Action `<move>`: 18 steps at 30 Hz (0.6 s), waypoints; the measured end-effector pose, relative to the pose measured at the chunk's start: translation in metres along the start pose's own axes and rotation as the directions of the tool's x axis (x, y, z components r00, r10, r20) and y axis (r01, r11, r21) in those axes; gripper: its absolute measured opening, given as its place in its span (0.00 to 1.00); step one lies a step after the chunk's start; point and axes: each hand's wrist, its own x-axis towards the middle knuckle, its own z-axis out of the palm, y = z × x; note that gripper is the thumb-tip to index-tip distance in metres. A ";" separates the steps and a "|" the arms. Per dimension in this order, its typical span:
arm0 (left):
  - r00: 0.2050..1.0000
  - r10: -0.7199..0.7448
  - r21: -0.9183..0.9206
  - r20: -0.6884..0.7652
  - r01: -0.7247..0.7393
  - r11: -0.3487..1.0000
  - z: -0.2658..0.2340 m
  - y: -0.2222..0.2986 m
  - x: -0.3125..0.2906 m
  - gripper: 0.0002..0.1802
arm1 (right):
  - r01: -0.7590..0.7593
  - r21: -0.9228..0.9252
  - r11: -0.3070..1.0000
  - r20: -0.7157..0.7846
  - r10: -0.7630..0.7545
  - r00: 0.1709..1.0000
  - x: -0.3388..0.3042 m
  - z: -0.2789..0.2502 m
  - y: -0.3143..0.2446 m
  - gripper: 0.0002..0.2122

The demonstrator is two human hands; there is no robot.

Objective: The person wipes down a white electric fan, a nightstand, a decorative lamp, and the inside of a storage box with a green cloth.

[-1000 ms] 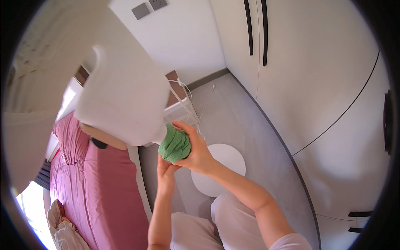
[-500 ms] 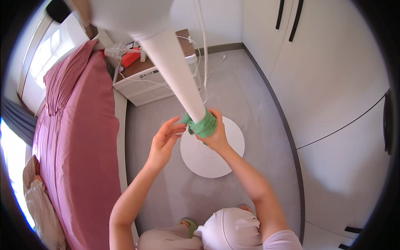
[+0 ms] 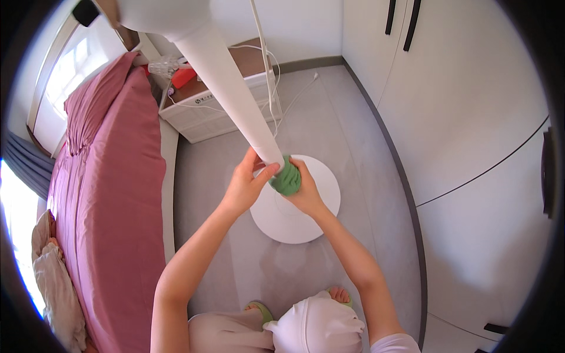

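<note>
Wiping, seemingly: the right hand point(image 3: 307, 193) is gripping the cloth point(image 3: 288, 180) around the pole point(image 3: 232, 97) above the base point(image 3: 322, 206); the left hand point(image 3: 242, 187) is clasping the pole; sliding is probably needing even pressure.

Left of the fingers point(image 3: 266, 175) lay a pink-covered bed point(image 3: 115, 223), with a grey-blue curtain point(image 3: 25, 166) farther that way; ahead and leftward of them stood a white, brown-topped nightstand point(image 3: 197, 122); to their right rose a white wardrobe point(image 3: 465, 112) with black handles point(image 3: 412, 25).
</note>
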 end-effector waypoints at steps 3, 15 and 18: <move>1.000 -0.024 -0.060 0.012 0.025 0.998 0.006 -0.004 0.005 0.25 | -0.105 0.135 0.985 0.021 0.103 0.994 0.007 0.004 0.000 0.30; 1.000 -0.010 -0.003 -0.008 0.010 1.000 0.008 -0.005 0.005 0.26 | -0.336 -0.227 0.914 0.092 0.364 0.927 -0.003 -0.103 0.063 0.31; 0.999 -0.031 -0.021 -0.016 0.031 0.999 0.004 -0.010 0.004 0.27 | -0.279 -0.202 0.939 -0.005 0.284 0.959 0.040 -0.108 0.048 0.31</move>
